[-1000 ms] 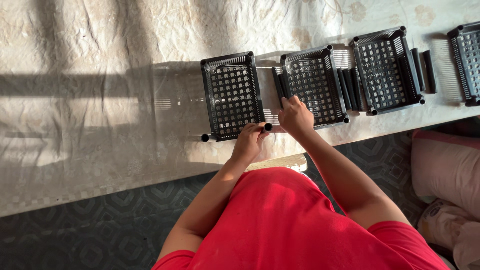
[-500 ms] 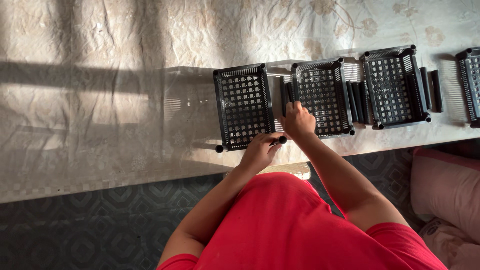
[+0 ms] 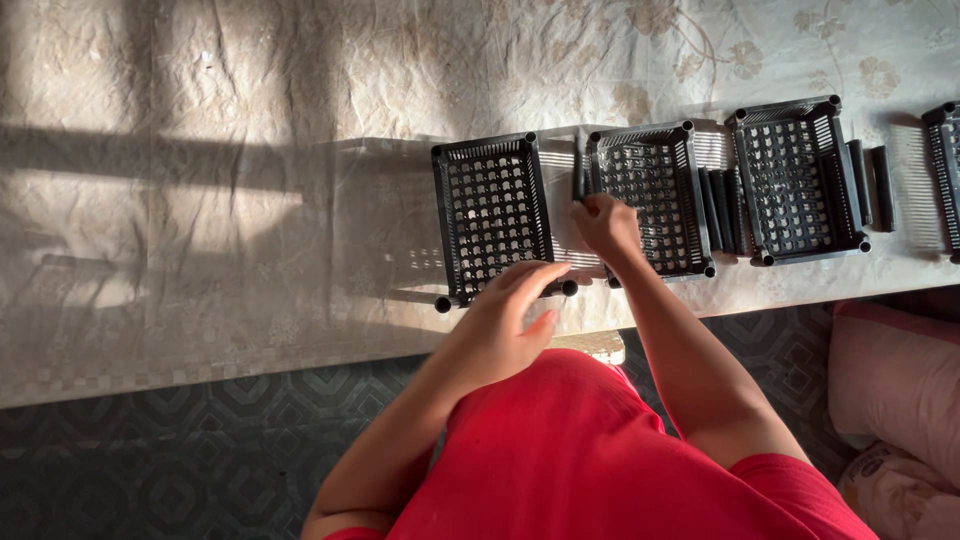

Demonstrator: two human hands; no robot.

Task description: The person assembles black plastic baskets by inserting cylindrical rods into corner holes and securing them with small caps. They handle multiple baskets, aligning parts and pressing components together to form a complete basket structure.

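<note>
Over the floral-clothed worktop [image 3: 250,200], my left hand [image 3: 500,320] hangs with fingers loosely spread and holds nothing; the black perforated basket [image 3: 490,215] lies at its twelve o'clock, its near rim just beyond the fingertips. My right hand [image 3: 605,225] pinches a thin black rod [image 3: 578,180] between that basket and the second basket [image 3: 650,200].

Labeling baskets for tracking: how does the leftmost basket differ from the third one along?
The leftmost basket has the left hand at its near edge; the third basket is untouched. Black bars lie on the table right of the third basket; only the bar the right hand touches shows by the leftmost. The leftmost sits nearer the table edge. Both are black, perforated, rectangular, open side up.
</note>
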